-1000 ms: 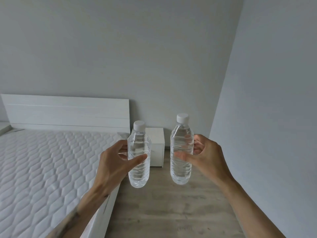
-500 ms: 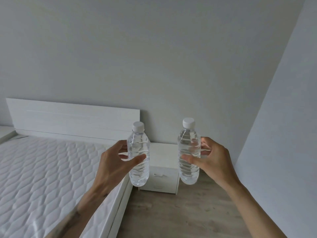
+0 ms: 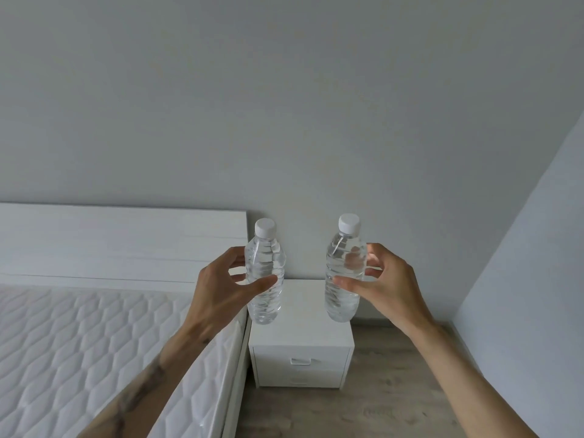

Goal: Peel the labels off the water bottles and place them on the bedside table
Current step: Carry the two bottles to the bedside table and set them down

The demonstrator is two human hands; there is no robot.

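I hold two clear water bottles upright in the air, both with white caps and no label visible. My left hand (image 3: 218,292) grips the left bottle (image 3: 264,298) around its middle. My right hand (image 3: 387,287) grips the right bottle (image 3: 344,263) the same way. Both bottles hang above the white bedside table (image 3: 301,330), which stands against the wall; its top is bare and its front shows two drawers.
A bed with a white quilted mattress (image 3: 79,349) and a white headboard (image 3: 120,241) fills the left, touching the table's side. A grey wall stands behind, and another wall (image 3: 521,279) closes the right. Wooden floor (image 3: 363,412) lies before the table.
The bedside table has come much closer and now lies under both bottles. My hands keep the same grip on the bottles.
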